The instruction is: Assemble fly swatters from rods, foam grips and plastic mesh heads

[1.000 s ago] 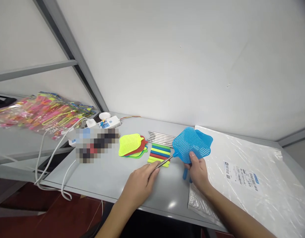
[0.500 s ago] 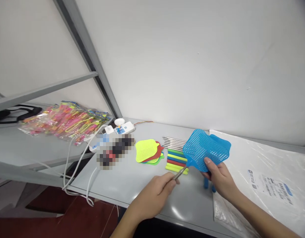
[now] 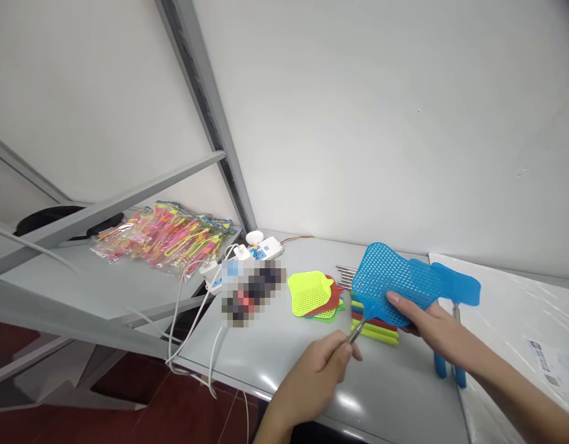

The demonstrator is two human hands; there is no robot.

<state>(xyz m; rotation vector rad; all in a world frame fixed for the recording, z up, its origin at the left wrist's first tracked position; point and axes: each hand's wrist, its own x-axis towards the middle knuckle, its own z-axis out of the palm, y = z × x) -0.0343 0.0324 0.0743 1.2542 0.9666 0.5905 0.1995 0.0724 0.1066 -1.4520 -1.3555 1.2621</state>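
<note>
My left hand [image 3: 321, 370] is closed around the metal rod [image 3: 357, 331] of a blue fly swatter. My right hand [image 3: 439, 327] grips the perforated blue swatter head [image 3: 381, 280], its thumb on the front face and its other fingers mostly hidden behind. Rod and head meet at the neck between the two hands. Beyond my right hand, further blue swatter heads [image 3: 457, 287] overlap, and two blue handles [image 3: 446, 367] show below its wrist. To the left lie stacked yellow, red and green swatter heads [image 3: 312, 293]. Coloured handle tubes [image 3: 376, 333] and thin metal rods [image 3: 344, 276] are partly covered by the blue head.
A white plastic package [image 3: 506, 345] with a label covers the table's right side. At left are a power strip [image 3: 268, 248], white cables [image 3: 176, 327], a pixelated object [image 3: 254, 293] and a shelf with colourful bagged items [image 3: 173, 237]. A grey metal post [image 3: 214, 117] rises behind.
The view has swung left, so the table and its contents appear farther right. Both hands keep their hold on the blue fly swatter. More of the other blue swatters now shows.
</note>
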